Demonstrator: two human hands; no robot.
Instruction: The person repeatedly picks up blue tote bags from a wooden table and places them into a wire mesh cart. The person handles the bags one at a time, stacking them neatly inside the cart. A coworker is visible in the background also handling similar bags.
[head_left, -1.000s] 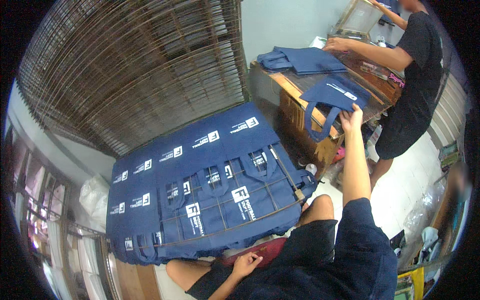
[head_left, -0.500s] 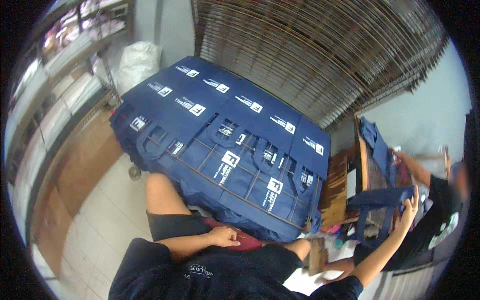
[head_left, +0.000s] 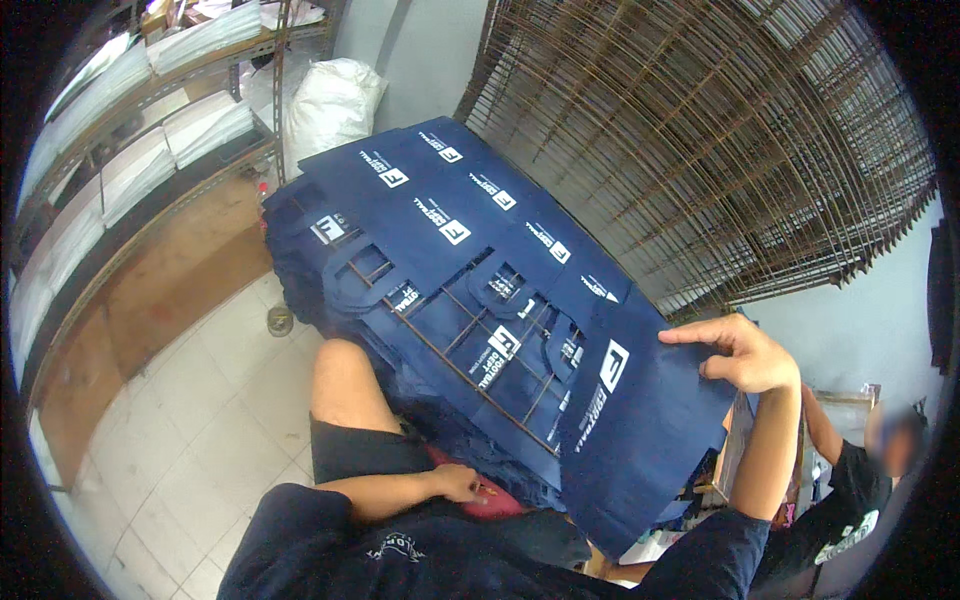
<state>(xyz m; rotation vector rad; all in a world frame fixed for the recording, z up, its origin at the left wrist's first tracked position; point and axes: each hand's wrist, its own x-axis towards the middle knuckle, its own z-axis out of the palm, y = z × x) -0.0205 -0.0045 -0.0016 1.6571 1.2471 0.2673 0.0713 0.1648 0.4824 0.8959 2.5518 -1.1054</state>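
A navy fabric bag with a white print hangs tilted from my right hand. The thumb and fingers of that hand are at the bag's upper right edge, the index finger stretched along it. Under and left of it, similar flat navy bags lie in overlapping rows on a wire rack. Several have looped handles. My left hand rests on my lap, against a dark red piece, with its fingers curled in and no bag in them.
A stack of rusty wire racks leans over the far right side. Shelves with white stacks stand at left, near a white sack. At right a co-worker is beside a wooden table. A small round metal object sits on the tiled floor.
My right hand has brought a bag from beside the co-worker leftward over the rack's right end, where it now hangs spread flat. My left hand stays on my lap. The view has shifted right.
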